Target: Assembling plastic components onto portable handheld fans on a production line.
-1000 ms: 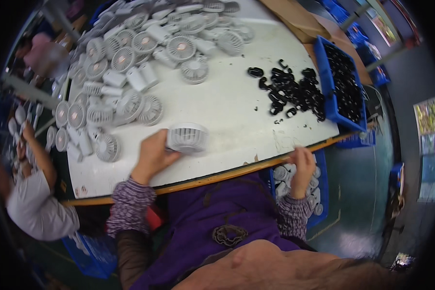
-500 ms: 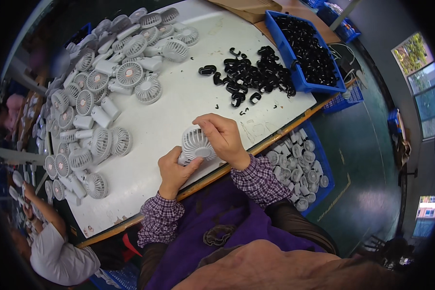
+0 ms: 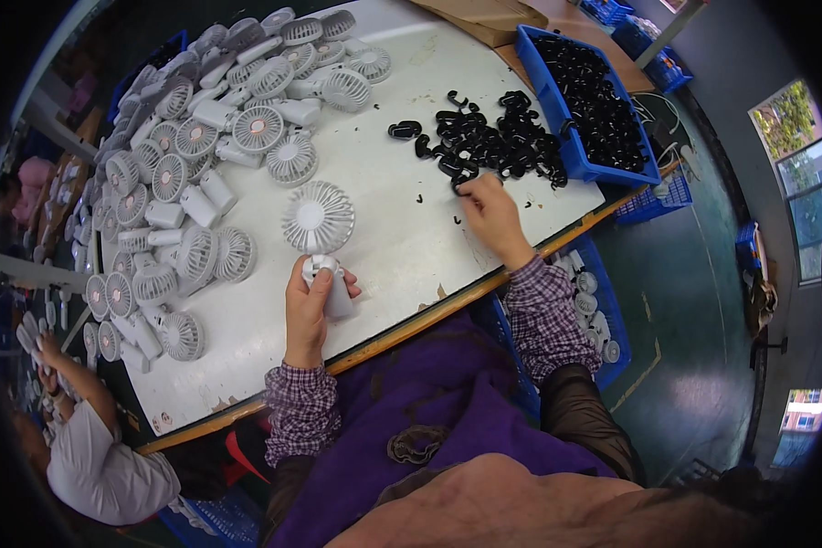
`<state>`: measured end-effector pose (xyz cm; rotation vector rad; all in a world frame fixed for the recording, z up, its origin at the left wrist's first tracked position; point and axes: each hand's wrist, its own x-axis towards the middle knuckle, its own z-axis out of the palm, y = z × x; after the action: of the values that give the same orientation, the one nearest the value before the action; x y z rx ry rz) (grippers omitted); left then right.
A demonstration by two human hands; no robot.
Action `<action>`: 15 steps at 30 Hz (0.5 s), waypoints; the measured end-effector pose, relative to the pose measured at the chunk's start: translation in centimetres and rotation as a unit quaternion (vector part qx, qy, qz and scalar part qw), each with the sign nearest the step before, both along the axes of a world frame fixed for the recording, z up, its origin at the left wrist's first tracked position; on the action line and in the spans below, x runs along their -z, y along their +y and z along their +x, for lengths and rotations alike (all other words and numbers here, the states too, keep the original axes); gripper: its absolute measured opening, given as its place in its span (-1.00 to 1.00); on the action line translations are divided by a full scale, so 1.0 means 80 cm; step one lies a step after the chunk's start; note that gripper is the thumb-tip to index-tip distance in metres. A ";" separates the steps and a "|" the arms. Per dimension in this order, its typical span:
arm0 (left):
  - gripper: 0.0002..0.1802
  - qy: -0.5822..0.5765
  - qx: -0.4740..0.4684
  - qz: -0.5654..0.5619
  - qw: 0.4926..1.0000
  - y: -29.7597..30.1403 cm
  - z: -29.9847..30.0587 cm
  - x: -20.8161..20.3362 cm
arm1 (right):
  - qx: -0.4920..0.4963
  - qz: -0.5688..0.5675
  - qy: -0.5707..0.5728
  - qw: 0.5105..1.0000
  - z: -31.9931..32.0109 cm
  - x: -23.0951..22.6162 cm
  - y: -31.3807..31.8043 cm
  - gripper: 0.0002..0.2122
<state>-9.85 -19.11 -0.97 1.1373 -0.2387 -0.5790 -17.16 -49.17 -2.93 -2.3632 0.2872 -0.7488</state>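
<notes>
My left hand (image 3: pixel 309 310) is wrapped round the handle of a white handheld fan (image 3: pixel 318 219), thumb on the joint below the round grille. The fan's head points away from me, above the white table (image 3: pixel 402 265). Over to the right, my right hand (image 3: pixel 495 217) has its fingertips pinched at the near edge of a pile of small black curved plastic parts (image 3: pixel 521 137). One black part (image 3: pixel 465 177) is at those fingertips, partly covered by them.
Many white handheld fans (image 3: pixel 196 137) are heaped on the table's left side. A blue bin (image 3: pixel 571 151) full of black parts stands at the back right. Below the table edge, a blue crate (image 3: pixel 616 315) holds more fans. A co-worker in a white shirt (image 3: pixel 110 466) sits at lower left.
Both hands were together on the fan. My right hand has let go and moved right to the black parts; my left has shifted left with the fan, its head now turned away from me.
</notes>
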 end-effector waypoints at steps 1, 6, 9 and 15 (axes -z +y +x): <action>-0.71 -0.004 0.007 0.008 1.000 -0.001 0.003 0.000 | 0.006 0.061 -0.010 0.998 0.002 0.003 -0.011 -0.91; -0.68 -0.008 0.007 0.030 1.000 -0.002 0.001 0.002 | 0.025 0.314 0.058 0.947 0.014 -0.012 -0.017 -0.89; -0.61 -0.021 -0.023 0.011 0.999 -0.010 -0.010 0.007 | -0.123 0.577 0.015 0.807 0.002 -0.049 0.029 -0.92; -0.45 -0.242 -0.036 0.058 0.968 -0.034 -0.019 0.021 | -0.241 0.779 -0.044 0.578 -0.029 -0.021 0.183 -0.97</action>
<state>-11.38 -21.86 -2.63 1.3854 -0.5860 -0.2446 -19.51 -34.53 -1.27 -0.5795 0.1109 -0.0866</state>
